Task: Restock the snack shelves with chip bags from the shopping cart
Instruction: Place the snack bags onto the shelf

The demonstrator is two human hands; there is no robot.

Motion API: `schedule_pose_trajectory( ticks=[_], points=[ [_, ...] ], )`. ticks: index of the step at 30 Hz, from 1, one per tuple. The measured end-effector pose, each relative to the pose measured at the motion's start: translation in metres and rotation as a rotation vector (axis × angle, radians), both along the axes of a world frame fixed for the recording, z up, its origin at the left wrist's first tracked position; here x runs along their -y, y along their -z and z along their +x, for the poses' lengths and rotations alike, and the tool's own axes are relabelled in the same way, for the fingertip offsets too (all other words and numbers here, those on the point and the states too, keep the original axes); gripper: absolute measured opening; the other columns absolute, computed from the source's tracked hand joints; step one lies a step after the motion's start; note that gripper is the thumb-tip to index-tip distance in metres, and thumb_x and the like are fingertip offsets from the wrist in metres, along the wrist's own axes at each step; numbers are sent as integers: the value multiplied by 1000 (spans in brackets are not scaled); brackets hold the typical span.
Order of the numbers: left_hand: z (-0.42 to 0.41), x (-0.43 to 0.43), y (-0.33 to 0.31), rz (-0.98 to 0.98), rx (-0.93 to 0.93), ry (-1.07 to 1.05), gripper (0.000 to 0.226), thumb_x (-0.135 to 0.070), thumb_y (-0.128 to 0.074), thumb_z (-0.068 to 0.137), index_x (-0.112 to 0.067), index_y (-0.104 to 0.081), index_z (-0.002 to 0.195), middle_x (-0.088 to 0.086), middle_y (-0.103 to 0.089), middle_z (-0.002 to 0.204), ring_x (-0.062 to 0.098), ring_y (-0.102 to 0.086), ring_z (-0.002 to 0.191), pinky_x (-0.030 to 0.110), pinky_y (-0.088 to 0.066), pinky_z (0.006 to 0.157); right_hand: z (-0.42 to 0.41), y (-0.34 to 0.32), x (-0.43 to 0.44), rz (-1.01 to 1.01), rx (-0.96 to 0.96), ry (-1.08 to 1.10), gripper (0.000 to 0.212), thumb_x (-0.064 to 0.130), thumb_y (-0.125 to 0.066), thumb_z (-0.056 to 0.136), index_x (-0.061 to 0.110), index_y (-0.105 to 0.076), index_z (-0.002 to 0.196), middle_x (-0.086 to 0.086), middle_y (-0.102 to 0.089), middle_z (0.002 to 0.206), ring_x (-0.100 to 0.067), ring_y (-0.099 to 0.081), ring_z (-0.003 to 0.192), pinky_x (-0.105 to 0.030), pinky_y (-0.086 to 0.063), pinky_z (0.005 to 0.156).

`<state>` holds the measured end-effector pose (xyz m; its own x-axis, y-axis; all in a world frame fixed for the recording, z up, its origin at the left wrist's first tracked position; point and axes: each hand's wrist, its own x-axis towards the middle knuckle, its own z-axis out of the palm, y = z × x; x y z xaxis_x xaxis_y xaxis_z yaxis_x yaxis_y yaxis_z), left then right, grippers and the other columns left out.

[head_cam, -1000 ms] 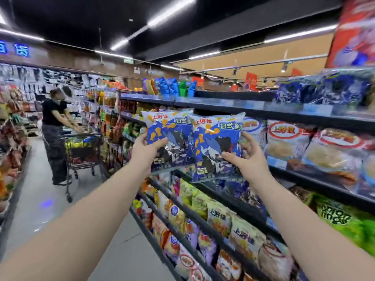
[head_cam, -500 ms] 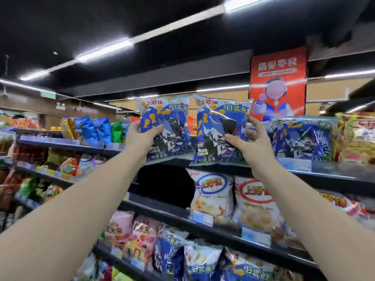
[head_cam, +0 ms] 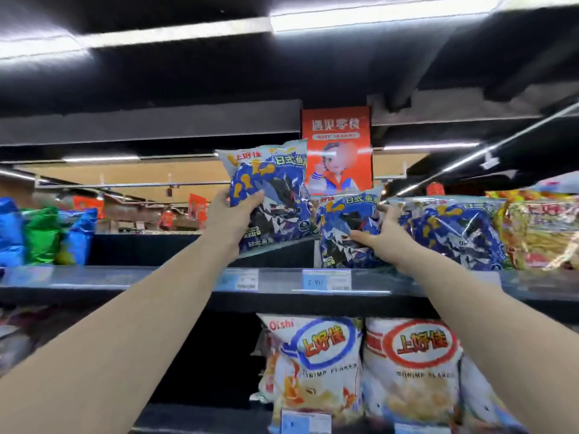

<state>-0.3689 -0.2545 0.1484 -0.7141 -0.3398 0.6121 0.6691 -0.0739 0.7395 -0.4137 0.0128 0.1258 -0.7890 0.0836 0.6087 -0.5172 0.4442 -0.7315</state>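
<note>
Reaching up with both arms, the person holds one chip bag in each hand at the top shelf [head_cam: 125,278]. The left hand [head_cam: 233,214] grips the first blue chip bag [head_cam: 269,195] at its lower left side, with the thumb across the front and the fingers curled behind. This bag is tilted, its top leaning left, and it sits higher than its neighbour. Whether its bottom edge touches the shelf cannot be told.

The right hand [head_cam: 385,236] grips the second blue chip bag [head_cam: 347,227] along its right side, thumb pressed on the front. This bag stands low on the top shelf, just behind the front lip and above a white price tag [head_cam: 326,279]. Its upper left corner meets the first bag. A matching blue bag [head_cam: 454,233] stands just beside it to the right, partly behind the right hand, and yellow bags [head_cam: 539,227] come next.

Far to the left on the same shelf stand blue and green bags [head_cam: 40,233], well apart from the hands, with bare shelf between. On the shelf below, two white shrimp-flake bags [head_cam: 313,364] stand side by side under the right arm. An orange poster [head_cam: 336,148] hangs behind the raised bag.
</note>
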Motion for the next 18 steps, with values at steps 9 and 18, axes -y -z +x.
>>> schedule_pose_trajectory(
  ticks=[9,18],
  points=[
    [-37,-22,2,-29,47,205,42,-20,-75,85,-17,-54,122,6,-72,107,17,-71,85,35,-60,73,7,-8,4,71,207,181,116,15,-77,82,14,17,151,-15,-27,154,-33,-34,138,-41,-32,109],
    [-43,-50,12,-131,52,296,52,-14,-76,84,-15,-47,128,5,-68,112,14,-67,91,22,-51,68,9,-15,-6,28,228,167,110,21,-81,77,17,-1,154,-14,-38,146,-31,-44,126,-40,-39,101]
  ],
)
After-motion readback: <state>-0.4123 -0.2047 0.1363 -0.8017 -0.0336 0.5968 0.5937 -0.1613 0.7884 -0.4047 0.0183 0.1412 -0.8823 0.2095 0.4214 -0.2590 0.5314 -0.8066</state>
